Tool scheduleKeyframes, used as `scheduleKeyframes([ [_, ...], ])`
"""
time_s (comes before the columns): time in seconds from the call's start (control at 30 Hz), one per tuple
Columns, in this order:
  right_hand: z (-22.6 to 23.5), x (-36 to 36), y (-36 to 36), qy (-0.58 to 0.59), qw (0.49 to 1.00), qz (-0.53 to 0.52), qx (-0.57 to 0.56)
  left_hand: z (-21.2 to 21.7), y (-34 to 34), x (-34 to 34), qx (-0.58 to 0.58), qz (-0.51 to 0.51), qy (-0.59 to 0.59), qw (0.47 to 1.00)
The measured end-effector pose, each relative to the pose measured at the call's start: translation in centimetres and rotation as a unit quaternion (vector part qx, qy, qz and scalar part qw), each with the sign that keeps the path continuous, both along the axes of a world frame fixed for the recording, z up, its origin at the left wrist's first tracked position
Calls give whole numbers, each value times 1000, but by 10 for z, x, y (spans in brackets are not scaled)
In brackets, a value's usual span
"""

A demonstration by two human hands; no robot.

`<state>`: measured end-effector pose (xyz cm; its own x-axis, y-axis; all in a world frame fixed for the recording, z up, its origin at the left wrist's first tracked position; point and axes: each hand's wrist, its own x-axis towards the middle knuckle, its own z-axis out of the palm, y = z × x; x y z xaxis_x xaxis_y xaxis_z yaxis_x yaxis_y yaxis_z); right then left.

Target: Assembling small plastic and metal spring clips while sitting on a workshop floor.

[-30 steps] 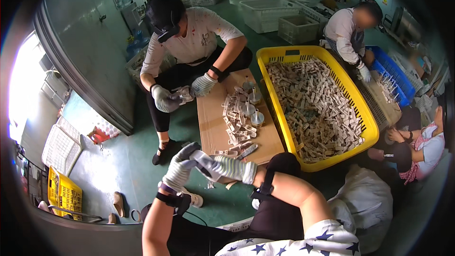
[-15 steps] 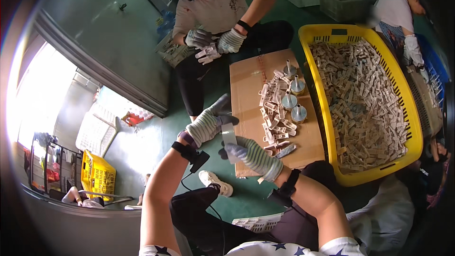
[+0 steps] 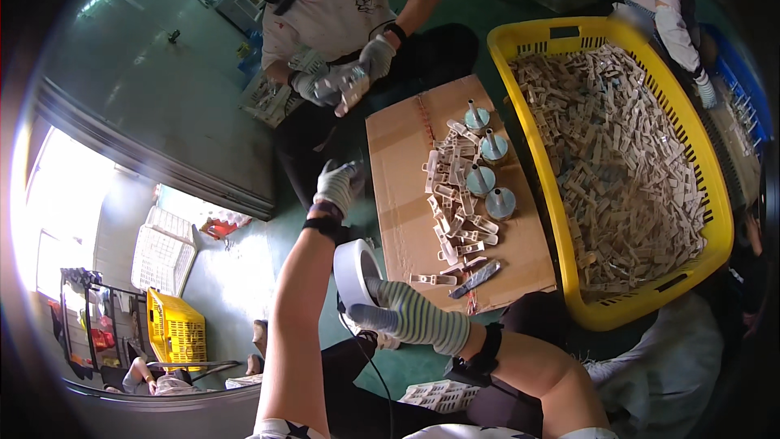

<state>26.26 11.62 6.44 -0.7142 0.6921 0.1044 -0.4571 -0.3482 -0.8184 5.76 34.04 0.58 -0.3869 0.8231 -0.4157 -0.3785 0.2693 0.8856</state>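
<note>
White tape, a wide roll (image 3: pixel 354 275), is in the head view low in the middle, held by the right hand (image 3: pixel 404 315). This hand wears a striped knitted glove, and its fingers are curled around the lower edge of the roll and pinch it. The roll stands on its edge, just beside the left forearm and in front of the near edge of the cardboard sheet (image 3: pixel 410 187).

The left hand (image 3: pixel 339 184), in a light grey glove, is raised above the roll, near the left edge of the cardboard. Its fingers are bent loosely and a little apart, and they hold nothing. A dark band is around each wrist.

On the cardboard lies a heap of small pale plastic parts (image 3: pixel 452 195). Beside the heap, four round grey pieces (image 3: pixel 488 164) with a thin post stand in a row. One dark flat strip (image 3: pixel 474 278) lies close to the near edge.

To the right of the cardboard, touching it, is a big yellow basket (image 3: pixel 704 164) full of the same pale parts.

Across the cardboard another person (image 3: pixel 341 12) in a white shirt sits, and the gloved hands of this person hold a small pale object. At the top right a second person's white sleeve (image 3: pixel 676 34) reaches over the basket.
</note>
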Motion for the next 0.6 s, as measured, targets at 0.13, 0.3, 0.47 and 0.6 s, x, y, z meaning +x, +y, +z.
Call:
scheduleKeyframes([
  [0.13,-9,-6,7,-13,998,-68,11,-15,37,-25,-89,-136,18,987],
  [0.3,-19,-6,14,31,996,-54,-70,-22,49,-23,-144,-170,99,970],
  [0.47,-17,-5,12,-6,997,-60,-43,-22,47,-26,-160,-184,188,951],
  [0.6,-19,-6,11,-48,996,-72,-5,-12,44,-15,-178,-318,275,890],
])
